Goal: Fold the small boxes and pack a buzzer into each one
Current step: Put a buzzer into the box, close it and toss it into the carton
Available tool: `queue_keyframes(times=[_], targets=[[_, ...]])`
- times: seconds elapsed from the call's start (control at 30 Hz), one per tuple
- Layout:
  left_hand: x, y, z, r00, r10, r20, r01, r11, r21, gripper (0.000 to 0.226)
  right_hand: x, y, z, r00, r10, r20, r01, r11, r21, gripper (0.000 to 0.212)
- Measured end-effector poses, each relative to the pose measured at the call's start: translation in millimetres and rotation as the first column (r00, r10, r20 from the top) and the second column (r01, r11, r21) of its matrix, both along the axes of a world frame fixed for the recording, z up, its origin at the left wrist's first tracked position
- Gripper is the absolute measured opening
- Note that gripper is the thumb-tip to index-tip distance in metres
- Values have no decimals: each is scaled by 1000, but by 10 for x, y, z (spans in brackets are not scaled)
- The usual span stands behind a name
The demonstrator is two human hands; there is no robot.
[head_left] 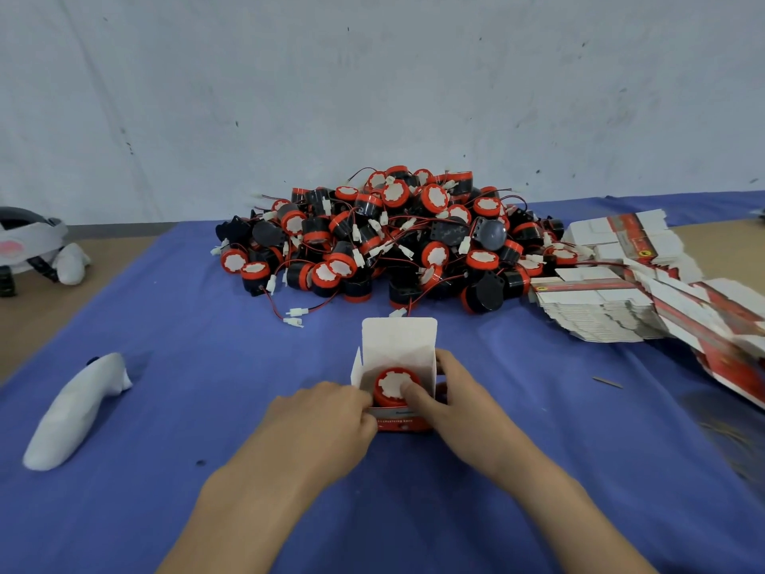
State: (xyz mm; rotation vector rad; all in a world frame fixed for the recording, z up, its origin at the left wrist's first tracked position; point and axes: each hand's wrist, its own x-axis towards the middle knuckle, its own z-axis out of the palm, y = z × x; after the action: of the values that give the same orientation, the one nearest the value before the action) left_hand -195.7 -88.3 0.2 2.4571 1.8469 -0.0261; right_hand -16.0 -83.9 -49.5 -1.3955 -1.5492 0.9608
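A small red and white box (398, 345) stands on the blue cloth in front of me, its white lid flap upright. A red buzzer (393, 385) with a white top sits inside it. My left hand (327, 416) grips the box's left front corner. My right hand (455, 403) holds the box's right side, its thumb pressing down on the buzzer's top. Behind the box lies a big pile of red and black buzzers (385, 238) with red wires and white plugs.
Stacks of flat unfolded boxes (629, 292) spread along the right of the blue cloth (165, 316). A white controller (78, 412) lies at the left. A headset (29, 242) rests on the table at far left. A pale wall stands behind.
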Motion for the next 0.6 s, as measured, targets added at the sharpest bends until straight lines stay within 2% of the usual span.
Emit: queue_keyframes(times=[0.13, 0.2, 0.27, 0.3, 0.37, 0.4, 0.47, 0.53, 0.6], targets=[[-156, 20, 1, 994, -52, 93, 52, 999, 3, 30, -6, 1, -18, 1000, 2, 29, -3, 1000, 2, 22], [-183, 12, -7, 995, -74, 65, 72, 997, 24, 25, -15, 10, -35, 997, -3, 75, 2, 1000, 15, 22], [-171, 3, -23, 996, -84, 20, 81, 990, 117, 23, -26, 17, -43, 994, -17, 104, 14, 1000, 25, 22], [-160, 3, -28, 994, -90, 56, 79, 982, 174, 22, -29, 19, -42, 994, -22, 105, 20, 999, 25, 21], [-154, 26, -20, 957, -102, 272, 37, 971, 234, 13, -27, 24, -40, 994, -20, 106, 18, 1000, 21, 19], [-162, 54, -14, 903, -90, 420, -5, 975, 220, 8, -22, 27, -40, 994, -14, 106, 12, 1000, 19, 19], [-189, 128, -4, 730, -24, 683, -89, 988, 129, 10, -13, 16, -9, 997, 19, 78, -19, 1000, 2, 20], [-213, 183, -18, 584, 66, 809, -104, 995, -7, 19, -10, -14, 54, 996, 84, 4, -84, 996, -26, 25], [-222, 220, -56, 504, 142, 852, -63, 990, -127, 16, 1, -28, 100, 989, 127, -80, -130, 991, -33, 36]])
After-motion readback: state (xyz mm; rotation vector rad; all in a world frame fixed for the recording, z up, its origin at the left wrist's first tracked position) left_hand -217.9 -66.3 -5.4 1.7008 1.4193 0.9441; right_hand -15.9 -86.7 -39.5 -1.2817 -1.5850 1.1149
